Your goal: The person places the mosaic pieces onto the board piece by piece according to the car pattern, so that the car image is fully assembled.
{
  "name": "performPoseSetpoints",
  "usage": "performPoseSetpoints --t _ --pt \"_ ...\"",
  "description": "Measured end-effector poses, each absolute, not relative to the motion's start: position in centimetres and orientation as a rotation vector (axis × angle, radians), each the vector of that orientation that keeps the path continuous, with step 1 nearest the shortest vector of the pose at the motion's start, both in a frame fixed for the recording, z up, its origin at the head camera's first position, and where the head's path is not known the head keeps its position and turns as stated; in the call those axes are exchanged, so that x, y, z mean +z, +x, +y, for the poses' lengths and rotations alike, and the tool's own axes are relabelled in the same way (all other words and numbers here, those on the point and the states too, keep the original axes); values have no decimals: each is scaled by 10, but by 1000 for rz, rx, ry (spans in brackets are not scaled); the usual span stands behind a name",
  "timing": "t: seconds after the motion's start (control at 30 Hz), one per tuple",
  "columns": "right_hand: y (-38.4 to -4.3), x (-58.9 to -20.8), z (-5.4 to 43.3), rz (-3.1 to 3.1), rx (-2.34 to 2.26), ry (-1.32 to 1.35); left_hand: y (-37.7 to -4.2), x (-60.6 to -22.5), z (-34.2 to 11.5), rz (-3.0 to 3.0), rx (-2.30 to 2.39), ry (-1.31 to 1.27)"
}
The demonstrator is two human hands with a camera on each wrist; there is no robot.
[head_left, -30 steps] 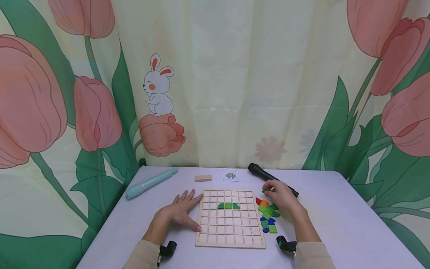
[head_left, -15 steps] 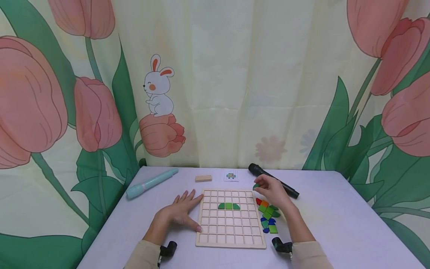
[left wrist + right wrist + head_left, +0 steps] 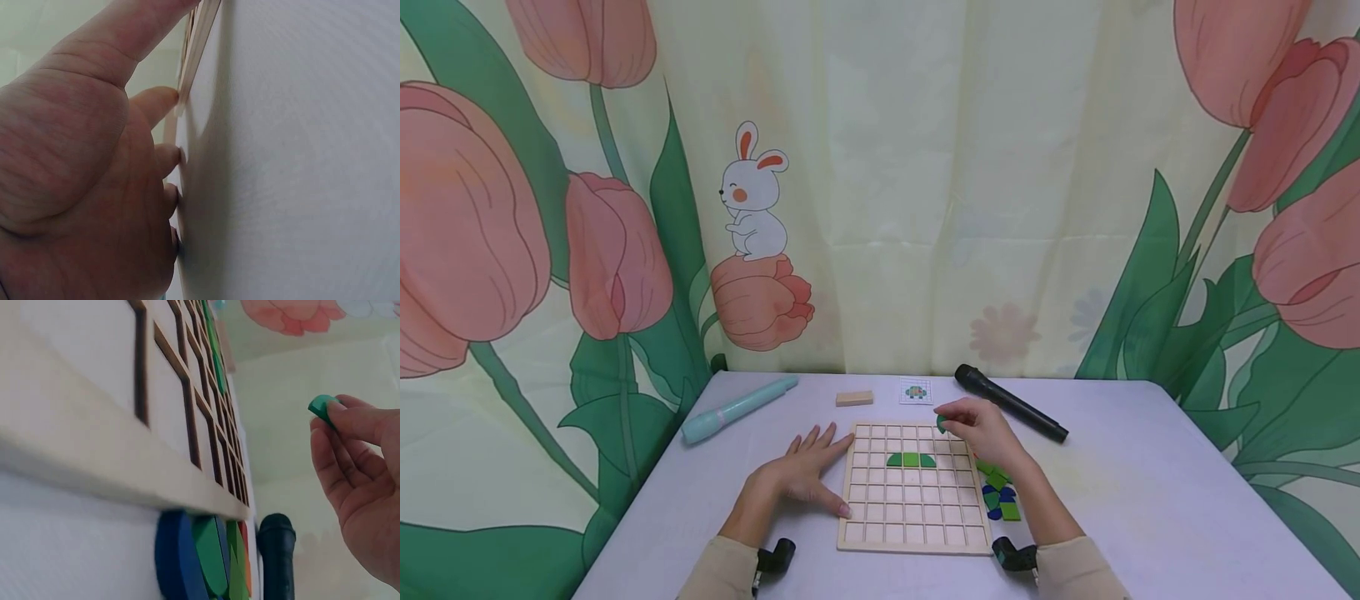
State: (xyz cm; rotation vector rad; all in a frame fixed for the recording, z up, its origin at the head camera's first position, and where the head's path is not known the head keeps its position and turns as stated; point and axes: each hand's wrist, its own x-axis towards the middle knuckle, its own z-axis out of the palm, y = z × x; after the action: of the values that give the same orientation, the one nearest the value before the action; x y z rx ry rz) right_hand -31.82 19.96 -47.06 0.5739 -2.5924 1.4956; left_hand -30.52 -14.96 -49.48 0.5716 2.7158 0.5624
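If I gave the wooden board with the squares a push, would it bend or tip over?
Probably not: the board looks stiff, with a straight, even frame. It lies wide and flat on the table, so it would likely slide rather than tip. The three green pieces sit in its squares, so they'd probably ride along.

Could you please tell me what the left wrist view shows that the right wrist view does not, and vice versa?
Only the left wrist view shows the left grip.

Only the right wrist view shows the right grip pinching a green piece, the black microphone, and loose coloured pieces beside the wooden board.

Both show part of that board and the white tabletop.
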Motion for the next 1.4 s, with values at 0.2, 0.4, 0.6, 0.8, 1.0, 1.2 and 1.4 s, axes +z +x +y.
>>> performPoseSetpoints --t 0.2,0.4,0.6,0.8,1.0,1.2,1.4 --pt "-319 -474 187 -2596 1485 726 -306 -496 -150 2719 562 571" --pt "-317 -474 179 -2631 1486 778 -306 -495 -150 2716 565 572" --pt "-315 -475 173 -2679 1451 803 -306 -494 -151 2707 565 579" --pt "-314 -472 163 -2750 1395 853 -305 -492 -152 2701 577 582" --pt "-314 -467 150 -2793 1365 930 -305 -493 -151 2699 583 571" --pt "-314 -464 137 -2838 1304 1014 -306 -496 -151 2694 583 576" --pt "-315 -462 126 -2866 1250 1103 -306 -495 -152 2693 579 578"
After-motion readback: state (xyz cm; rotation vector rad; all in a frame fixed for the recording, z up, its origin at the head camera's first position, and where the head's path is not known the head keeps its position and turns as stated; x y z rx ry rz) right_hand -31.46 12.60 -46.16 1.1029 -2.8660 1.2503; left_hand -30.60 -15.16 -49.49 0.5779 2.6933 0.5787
